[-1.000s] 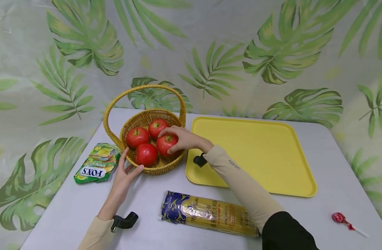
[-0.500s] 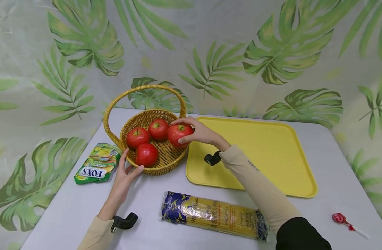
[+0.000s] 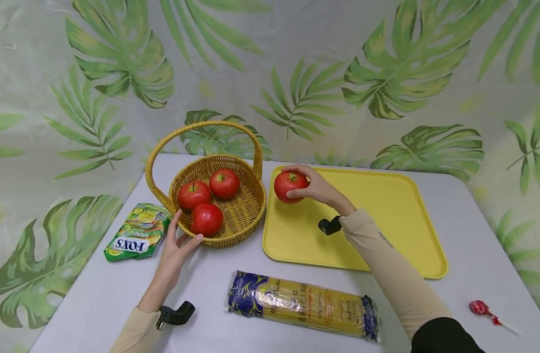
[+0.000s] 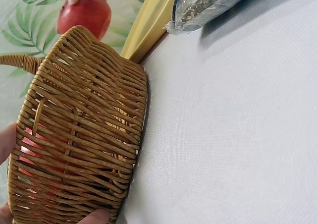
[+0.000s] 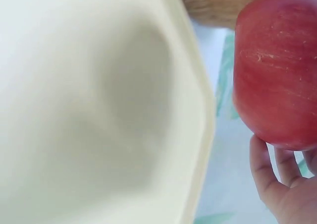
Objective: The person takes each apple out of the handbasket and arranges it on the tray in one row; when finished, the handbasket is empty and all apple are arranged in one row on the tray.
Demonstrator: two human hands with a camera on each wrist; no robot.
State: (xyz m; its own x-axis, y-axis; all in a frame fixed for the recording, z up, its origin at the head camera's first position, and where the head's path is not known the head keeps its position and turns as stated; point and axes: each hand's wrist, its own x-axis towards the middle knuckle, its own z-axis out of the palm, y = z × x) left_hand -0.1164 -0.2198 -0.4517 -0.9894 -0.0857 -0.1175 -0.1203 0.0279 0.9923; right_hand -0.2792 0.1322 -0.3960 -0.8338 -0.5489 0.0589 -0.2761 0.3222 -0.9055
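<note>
My right hand holds a red apple between thumb and fingers over the left end of the yellow tray. In the right wrist view, the apple appears large beside the tray's pale, blurred surface. A round wicker basket with a tall arched handle contains three more red apples. At its front left, my left hand grips the basket, thumb at the rim. Seen by the left wrist camera, fingertips lie against the woven wall.
A green FOX'S candy bag lies left of the basket. Nearer the front, a spaghetti packet stretches across the white table. A red lollipop rests at the right. Behind hangs a leaf-patterned cloth.
The right hand has lifted one apple out of the basket and carried it right, over the tray. My left hand and the basket have stayed put.
</note>
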